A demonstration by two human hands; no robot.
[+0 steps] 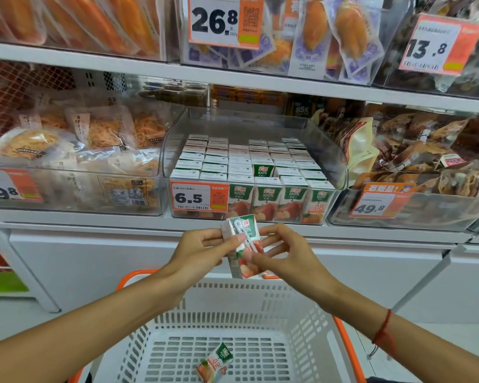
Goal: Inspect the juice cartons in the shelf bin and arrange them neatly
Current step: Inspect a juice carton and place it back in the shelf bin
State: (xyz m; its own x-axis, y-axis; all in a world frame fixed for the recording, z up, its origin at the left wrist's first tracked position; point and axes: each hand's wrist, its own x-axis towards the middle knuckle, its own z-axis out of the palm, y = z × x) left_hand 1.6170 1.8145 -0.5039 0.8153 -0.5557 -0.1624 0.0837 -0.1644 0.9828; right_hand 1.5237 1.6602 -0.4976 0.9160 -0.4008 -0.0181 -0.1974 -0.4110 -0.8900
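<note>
Juice carton [242, 246] in both hands, L hand [202, 252] & R hand [284, 254], above basket [260, 302].

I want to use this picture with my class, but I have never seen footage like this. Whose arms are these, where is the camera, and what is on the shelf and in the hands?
There is no machine here. A person wears the camera on the head, so you look forward and down along their bare arms. Both the left hand and the right hand hold one small juice carton in front of the shelf, apparently to inspect it. Behind it stands a clear shelf bin filled with rows of the same cartons, with an orange price tag reading 6.5 on its front. Below the arms is a white shopping basket with orange handles; one more carton lies on its floor.
</note>
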